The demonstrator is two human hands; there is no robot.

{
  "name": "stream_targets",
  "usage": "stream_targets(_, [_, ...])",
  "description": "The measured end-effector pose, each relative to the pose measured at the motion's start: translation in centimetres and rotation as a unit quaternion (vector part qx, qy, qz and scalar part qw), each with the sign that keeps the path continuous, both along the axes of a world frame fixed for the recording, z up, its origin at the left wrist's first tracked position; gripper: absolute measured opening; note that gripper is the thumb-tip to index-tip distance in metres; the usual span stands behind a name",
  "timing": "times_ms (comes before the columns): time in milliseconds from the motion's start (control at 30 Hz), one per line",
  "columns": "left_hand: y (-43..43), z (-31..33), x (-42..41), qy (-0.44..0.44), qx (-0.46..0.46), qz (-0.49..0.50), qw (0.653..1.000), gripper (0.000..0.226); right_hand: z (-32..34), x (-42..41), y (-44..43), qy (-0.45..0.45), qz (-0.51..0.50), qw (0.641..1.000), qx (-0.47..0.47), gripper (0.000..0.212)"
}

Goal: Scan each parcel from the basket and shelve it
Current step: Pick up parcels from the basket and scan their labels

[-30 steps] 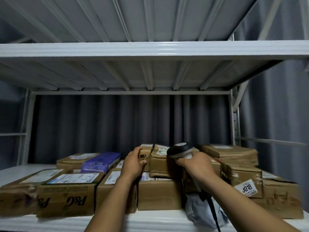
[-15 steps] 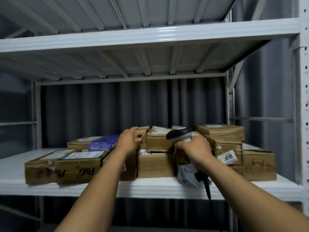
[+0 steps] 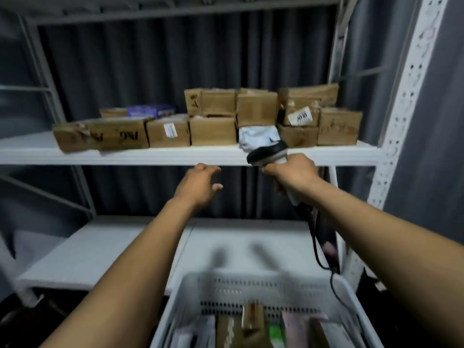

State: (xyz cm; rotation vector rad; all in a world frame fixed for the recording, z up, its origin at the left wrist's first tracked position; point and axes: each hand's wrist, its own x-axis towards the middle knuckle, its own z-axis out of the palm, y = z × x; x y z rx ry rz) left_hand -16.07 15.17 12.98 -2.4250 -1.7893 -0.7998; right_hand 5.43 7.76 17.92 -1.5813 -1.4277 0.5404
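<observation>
Several brown cardboard parcels (image 3: 213,130) stand in a row and in a second layer on the white shelf board (image 3: 175,154); a grey plastic mailer (image 3: 257,136) lies among them. My left hand (image 3: 199,185) hangs in the air below the shelf's front edge, fingers loosely spread, holding nothing. My right hand (image 3: 293,173) grips a black-and-white barcode scanner (image 3: 267,154), its head level with the shelf edge and its cable running down to the right. A white perforated basket (image 3: 251,288) at the bottom holds several upright parcels (image 3: 253,322).
A lower white shelf board (image 3: 105,247) lies behind the basket. A white perforated upright (image 3: 401,109) of the rack rises on the right. A dark curtain (image 3: 150,59) hangs behind the shelves. A purple box (image 3: 150,111) sits at the back left.
My left hand has let go of the small box on the stack and drawn back below the shelf edge. My right hand has pulled back with the scanner. The view has tilted down to the basket.
</observation>
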Motion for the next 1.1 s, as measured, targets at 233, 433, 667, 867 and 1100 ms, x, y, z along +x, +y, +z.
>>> stream_targets(233, [-4.6,-10.4,3.7,0.016,-0.091,-0.036,0.995,0.051,-9.6,4.1,-5.4,-0.057,0.014,0.994,-0.095,0.016])
stream_targets(433, [-7.8,-20.2,7.9,0.053,-0.176,-0.072,0.98,0.05,-18.9,8.7,-8.1,-0.066,0.01,0.985,-0.16,0.019])
stream_targets(667, [-9.9,-31.9,11.3,0.092,-0.301,-0.07,0.946,0.04,-27.7,13.6,-8.1,-0.046,-0.006,0.972,-0.232,0.021])
stream_targets(867, [-8.8,-38.5,13.1,0.068,-0.359,0.004,0.931,0.053,-33.0,14.4,-4.3,-0.044,0.042,0.962,-0.267,0.02])
stream_targets(1100, [-6.4,-44.5,13.7,0.035,-0.394,0.052,0.917,0.078,-38.4,14.1,-2.3,0.012,0.074,0.953,-0.294,0.028])
